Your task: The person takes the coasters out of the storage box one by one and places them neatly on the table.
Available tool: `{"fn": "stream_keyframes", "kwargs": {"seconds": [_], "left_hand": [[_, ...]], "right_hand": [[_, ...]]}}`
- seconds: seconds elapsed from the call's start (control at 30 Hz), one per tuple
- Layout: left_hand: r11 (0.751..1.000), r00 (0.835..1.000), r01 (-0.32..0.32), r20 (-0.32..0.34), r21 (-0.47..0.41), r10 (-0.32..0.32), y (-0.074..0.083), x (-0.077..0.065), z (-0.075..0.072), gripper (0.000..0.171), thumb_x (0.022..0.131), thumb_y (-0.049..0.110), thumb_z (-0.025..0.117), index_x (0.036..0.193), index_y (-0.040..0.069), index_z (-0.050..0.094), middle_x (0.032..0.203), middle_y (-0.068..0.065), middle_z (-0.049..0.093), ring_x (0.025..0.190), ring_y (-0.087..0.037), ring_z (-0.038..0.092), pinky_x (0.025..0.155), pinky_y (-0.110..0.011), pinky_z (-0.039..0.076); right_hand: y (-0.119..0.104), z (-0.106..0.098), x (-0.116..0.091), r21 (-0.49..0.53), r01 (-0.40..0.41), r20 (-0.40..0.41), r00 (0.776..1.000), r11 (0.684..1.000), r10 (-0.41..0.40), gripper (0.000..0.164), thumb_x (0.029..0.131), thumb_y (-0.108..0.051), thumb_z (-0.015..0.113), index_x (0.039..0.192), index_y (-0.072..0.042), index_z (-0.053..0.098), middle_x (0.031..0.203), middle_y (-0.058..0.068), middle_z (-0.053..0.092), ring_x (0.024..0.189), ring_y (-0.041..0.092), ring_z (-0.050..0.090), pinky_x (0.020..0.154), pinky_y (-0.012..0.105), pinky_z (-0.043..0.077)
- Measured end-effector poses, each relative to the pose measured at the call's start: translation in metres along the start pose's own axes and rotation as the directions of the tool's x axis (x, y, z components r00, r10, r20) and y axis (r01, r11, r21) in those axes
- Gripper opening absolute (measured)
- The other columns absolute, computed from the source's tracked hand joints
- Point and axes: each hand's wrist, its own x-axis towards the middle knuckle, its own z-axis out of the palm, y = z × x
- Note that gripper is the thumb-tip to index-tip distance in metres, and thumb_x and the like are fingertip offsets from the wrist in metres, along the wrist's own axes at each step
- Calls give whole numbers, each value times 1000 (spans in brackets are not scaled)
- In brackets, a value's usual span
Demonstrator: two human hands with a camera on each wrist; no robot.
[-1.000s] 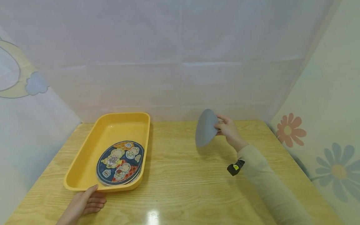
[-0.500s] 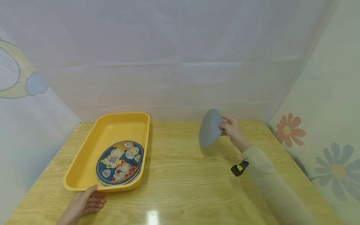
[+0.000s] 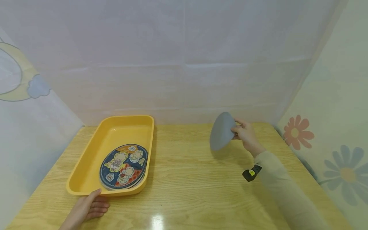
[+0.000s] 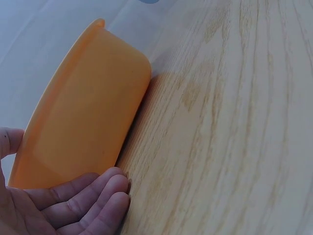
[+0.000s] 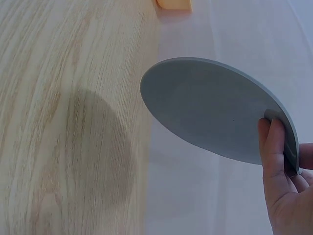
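Note:
My right hand (image 3: 248, 137) pinches a thin round mat (image 3: 222, 131) by its edge, thumb on one face and fingers on the other. Its plain grey side shows, and it is raised, tilted and slightly bowed above the table's far right part. In the right wrist view the grey mat (image 5: 205, 107) casts an oval shadow on the wood. At the left, my left hand (image 3: 87, 207) holds the near rim of a yellow tray (image 3: 123, 132), thumb over the rim and fingers against the outer wall (image 4: 88, 107). Inside lies a stack of round mats (image 3: 124, 166), the top one printed with cartoon bears.
The wooden table (image 3: 184, 191) backs onto a pale cloth wall (image 3: 184, 80). Cloth sides with a moon on the left and flowers (image 3: 294, 132) on the right enclose it. A black band with a small device (image 3: 249, 174) sits on the right wrist.
My right hand has moved a little to the right with the grey mat. The left hand and the tray have stayed in place.

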Motion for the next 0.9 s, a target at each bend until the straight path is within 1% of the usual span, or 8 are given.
{"fn": "stream_keyframes", "kwargs": {"seconds": [0.07, 0.27, 0.5, 0.77, 0.9], "left_hand": [[1000, 1000, -2, 11, -2, 2, 0, 0, -1, 64, 97, 40, 33, 104, -21, 54, 82, -12, 66, 73, -22, 65, 68, -35, 54], [1000, 999, -11, 40, 2, 11, -1, -1, -4, 65, 98, 39, 32, 106, -22, 52, 83, -13, 67, 74, -22, 65, 69, -34, 54], [1000, 1000, -5, 25, 5, 5, 0, -1, -2, 65, 98, 40, 32, 105, -21, 53, 83, -12, 66, 74, -21, 65, 69, -34, 54], [1000, 1000, -3, 22, 11, 3, 1, 0, -1, 66, 98, 40, 32, 105, -21, 53, 83, -12, 66, 74, -22, 65, 69, -34, 54], [1000, 1000, -7, 25, 15, 7, 1, 0, -1, 66, 98, 40, 31, 106, -22, 52, 83, -13, 66, 74, -22, 65, 69, -35, 54]], "right_hand": [[-1, -2, -1, 3, 3, 1, 1000, 1000, -3, 54, 90, 4, 45, 141, 3, 27, 87, -5, 59, 70, 5, 61, 62, 26, 54], [0, -6, -1, 9, 14, -10, 1000, 1000, -14, 54, 89, 5, 45, 140, 4, 27, 87, -3, 61, 69, 5, 62, 61, 25, 54], [3, -12, 1, 8, 3, -41, 999, 1000, -3, 56, 88, 5, 44, 141, 5, 25, 77, -12, 59, 67, 4, 60, 58, 23, 53], [3, -21, 0, 22, 13, -64, 998, 1000, -12, 54, 88, 5, 44, 140, 5, 27, 75, -10, 61, 66, 6, 59, 56, 22, 53], [4, -24, 1, 15, 15, -79, 997, 1000, -14, 55, 88, 5, 44, 140, 6, 26, 75, -11, 60, 66, 5, 58, 56, 21, 52]]}}
